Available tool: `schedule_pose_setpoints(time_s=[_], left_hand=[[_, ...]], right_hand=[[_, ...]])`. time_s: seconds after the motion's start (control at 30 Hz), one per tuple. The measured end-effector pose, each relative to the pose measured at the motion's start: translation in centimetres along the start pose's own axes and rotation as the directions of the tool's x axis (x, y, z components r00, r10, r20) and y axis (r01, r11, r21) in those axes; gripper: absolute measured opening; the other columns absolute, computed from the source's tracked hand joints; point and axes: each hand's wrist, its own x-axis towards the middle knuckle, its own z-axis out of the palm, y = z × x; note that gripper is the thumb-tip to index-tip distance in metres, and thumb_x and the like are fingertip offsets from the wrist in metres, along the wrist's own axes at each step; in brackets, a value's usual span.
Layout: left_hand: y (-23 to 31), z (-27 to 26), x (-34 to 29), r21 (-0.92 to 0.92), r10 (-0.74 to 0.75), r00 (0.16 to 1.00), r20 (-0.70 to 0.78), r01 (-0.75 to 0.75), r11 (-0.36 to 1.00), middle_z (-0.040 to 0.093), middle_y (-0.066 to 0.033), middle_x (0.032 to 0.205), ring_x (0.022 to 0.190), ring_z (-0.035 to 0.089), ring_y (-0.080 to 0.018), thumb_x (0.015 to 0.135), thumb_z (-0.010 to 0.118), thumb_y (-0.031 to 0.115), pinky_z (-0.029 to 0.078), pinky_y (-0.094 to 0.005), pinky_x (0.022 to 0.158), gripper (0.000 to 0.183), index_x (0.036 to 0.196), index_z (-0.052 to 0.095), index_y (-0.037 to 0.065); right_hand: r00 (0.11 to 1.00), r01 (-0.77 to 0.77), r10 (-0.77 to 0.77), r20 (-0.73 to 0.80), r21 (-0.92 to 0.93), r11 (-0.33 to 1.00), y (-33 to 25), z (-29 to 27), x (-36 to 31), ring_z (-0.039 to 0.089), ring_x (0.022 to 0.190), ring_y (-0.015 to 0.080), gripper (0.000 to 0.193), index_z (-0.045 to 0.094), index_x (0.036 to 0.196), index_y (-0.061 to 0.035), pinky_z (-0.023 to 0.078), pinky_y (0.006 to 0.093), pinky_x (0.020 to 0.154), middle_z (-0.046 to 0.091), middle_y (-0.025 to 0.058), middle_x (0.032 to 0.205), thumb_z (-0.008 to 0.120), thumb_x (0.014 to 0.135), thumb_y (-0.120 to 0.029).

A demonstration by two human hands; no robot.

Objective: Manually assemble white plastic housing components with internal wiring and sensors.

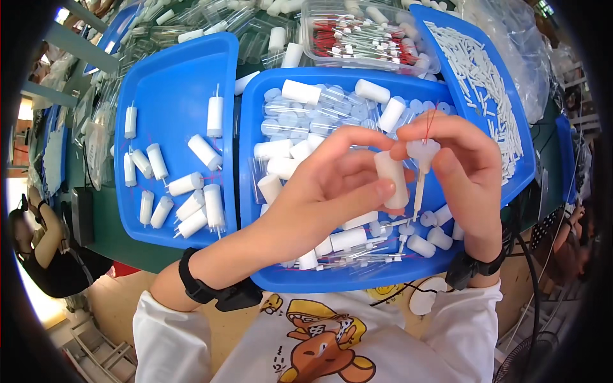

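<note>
Head view: left hand pinches white cylinder, probably light, best gripped mid-side; right hand, three o'clock of it, pinches capped stem.

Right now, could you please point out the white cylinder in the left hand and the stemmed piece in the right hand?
White cylinder (392,171): head view, on its side, above the thumb.
Stemmed piece (422,174): head view, upper part of its stem.

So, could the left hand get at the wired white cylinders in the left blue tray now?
Probably, though it may need freeing first: the left hand holds a plain white cylinder. The left blue tray is open-topped, and nothing seems to block the wired white cylinders.
</note>
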Motion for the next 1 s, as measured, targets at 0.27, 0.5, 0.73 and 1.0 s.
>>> schedule_pose_setpoints(time_s=[0.27,0.5,0.73,1.0], left_hand=[[-0.26,0.13,-0.09,0.053,0.107,0.994,-0.002,-0.106,0.993,0.053,-0.0108,0.101,0.091,0.055,-0.0175,0.082,0.054,-0.007,0.049,-0.0299,0.076,0.032,0.107,0.036,0.004],[-0.09,0.38,-0.20,0.081,0.075,0.995,-0.070,-0.069,0.994,0.053,-0.0120,0.108,0.096,0.057,-0.0191,0.084,0.052,0.004,0.053,-0.0305,0.072,0.027,0.106,0.036,0.006],[-0.16,0.41,-0.19,-0.008,-0.009,0.999,-0.042,0.008,1.000,0.050,-0.0138,0.111,0.101,0.056,-0.0222,0.083,0.049,0.002,0.053,-0.0386,0.081,0.025,0.106,0.038,0.004],[-0.04,0.43,-0.17,0.005,-0.043,0.998,-0.049,0.043,0.999,0.047,-0.0152,0.115,0.103,0.055,-0.0225,0.083,0.050,0.000,0.051,-0.0427,0.086,0.024,0.103,0.039,0.003]], right_hand=[[0.986,0.091,-0.060,0.158,-0.199,0.976,-0.16,-0.19,-0.22,0.052,0.087,0.0192,0.032,0.060,0.094,0.0037,0.041,0.0285,0.076,0.056,0.0132,0.093,0.061,0.083,-0.026],[0.985,0.129,-0.089,0.146,-0.290,0.948,-0.04,-0.42,-0.22,0.052,0.085,0.0180,0.033,0.062,0.094,0.0032,0.041,0.0269,0.073,0.055,0.0120,0.091,0.064,0.080,-0.026],[0.983,0.133,-0.077,0.167,-0.358,0.924,-0.31,-0.02,-0.14,0.046,0.075,0.0131,0.028,0.064,0.093,0.0017,0.036,0.0229,0.065,0.050,0.0063,0.080,0.066,0.078,-0.022],[0.989,0.095,-0.048,0.139,-0.358,0.929,-0.20,0.14,-0.24,0.045,0.072,0.0117,0.020,0.062,0.093,0.0021,0.036,0.0216,0.063,0.048,0.0055,0.081,0.063,0.073,-0.004]])
